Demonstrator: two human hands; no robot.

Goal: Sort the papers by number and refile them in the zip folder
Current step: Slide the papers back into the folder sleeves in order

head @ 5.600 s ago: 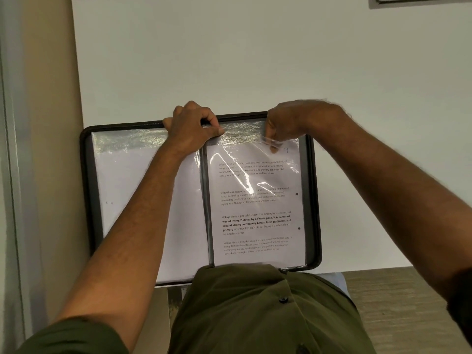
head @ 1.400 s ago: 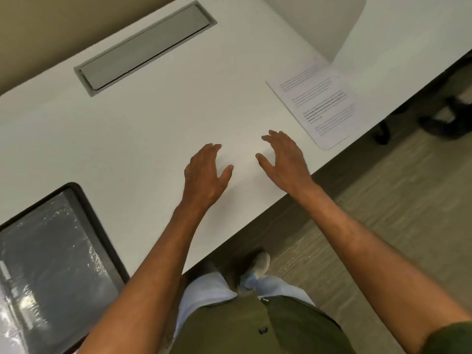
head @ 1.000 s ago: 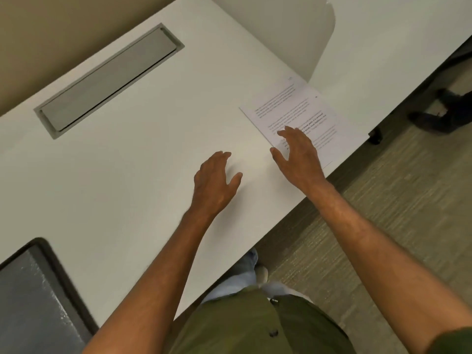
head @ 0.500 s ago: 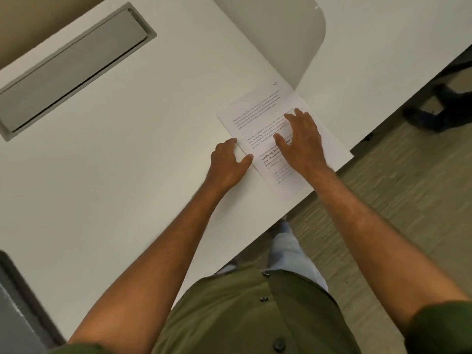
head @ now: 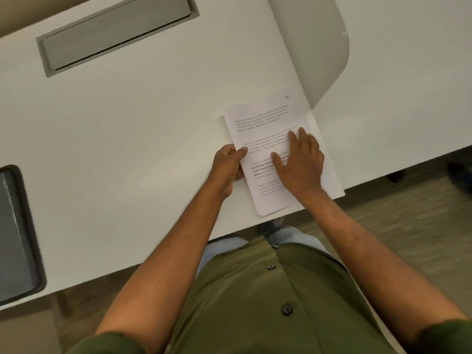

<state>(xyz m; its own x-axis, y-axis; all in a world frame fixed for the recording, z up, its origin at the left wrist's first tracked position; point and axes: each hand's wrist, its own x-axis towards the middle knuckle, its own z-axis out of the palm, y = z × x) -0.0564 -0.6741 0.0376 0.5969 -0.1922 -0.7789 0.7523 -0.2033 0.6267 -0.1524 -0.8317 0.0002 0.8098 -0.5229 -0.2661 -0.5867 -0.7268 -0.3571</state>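
One surface: the white surface [head: 127, 154] fills most of the view, its near edge running aslant from lower left to right, with wood-look floor [head: 408, 226] beyond it.
Divider: a pale rounded panel [head: 321, 42] stands at the upper right, its lower end just beside the far corner of the papers.
Hatch: a grey rectangular cover [head: 115, 31] is set flush into the surface at the upper left, well apart from the papers.
Zip folder: the zip folder [head: 15, 238] shows only as a dark-rimmed corner with a shiny grey sleeve at the left edge of the view, well apart from the papers and from both hands.
Papers: a small stack of printed papers [head: 263, 118] lies flat near the front edge of the surface, slightly fanned so that lower sheets peek out at the left and right; a small handwritten mark sits in the top sheet's far corner, too small to read.
Right hand: the right hand [head: 298, 162] lies palm down on the top sheet with fingers straight and spread, pressing on it.
Left hand: the left hand [head: 227, 164] grips the left edge of the stack, thumb on top of the sheet and fingers curled at the edge.
Clothing: an olive buttoned shirt [head: 268, 302] fills the bottom of the view.
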